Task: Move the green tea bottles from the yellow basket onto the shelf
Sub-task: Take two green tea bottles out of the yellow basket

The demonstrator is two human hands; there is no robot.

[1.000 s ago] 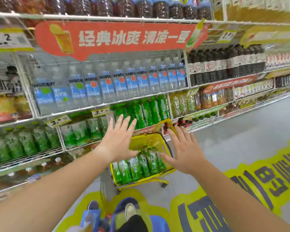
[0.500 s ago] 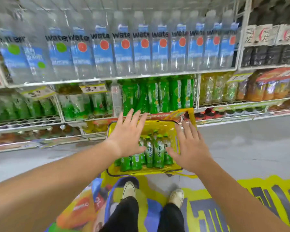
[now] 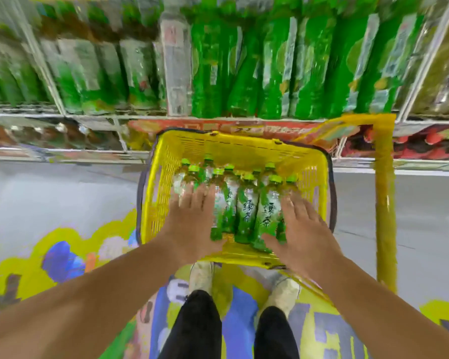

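Note:
The yellow basket (image 3: 163,177) stands on the floor in front of my feet, with several green tea bottles (image 3: 246,206) lying in it, green caps pointing at the shelf. My left hand (image 3: 192,218) rests flat on the bottles at the left side, fingers spread. My right hand (image 3: 301,229) lies over the bottles at the right, fingers spread and thumb under a bottle's base. Neither hand has a bottle lifted. Above the basket, the shelf (image 3: 140,116) carries rows of green bottles (image 3: 270,66).
The basket's tall yellow pull handle (image 3: 385,203) rises at the right. A lower shelf (image 3: 62,151) with red-capped bottles (image 3: 425,143) runs just behind the basket. My two shoes (image 3: 201,277) stand on a colourful floor sticker (image 3: 62,260). Grey floor spreads left and right.
The view has tipped down and closer to the basket. Both hands have dropped from above the basket onto the bottles inside it.

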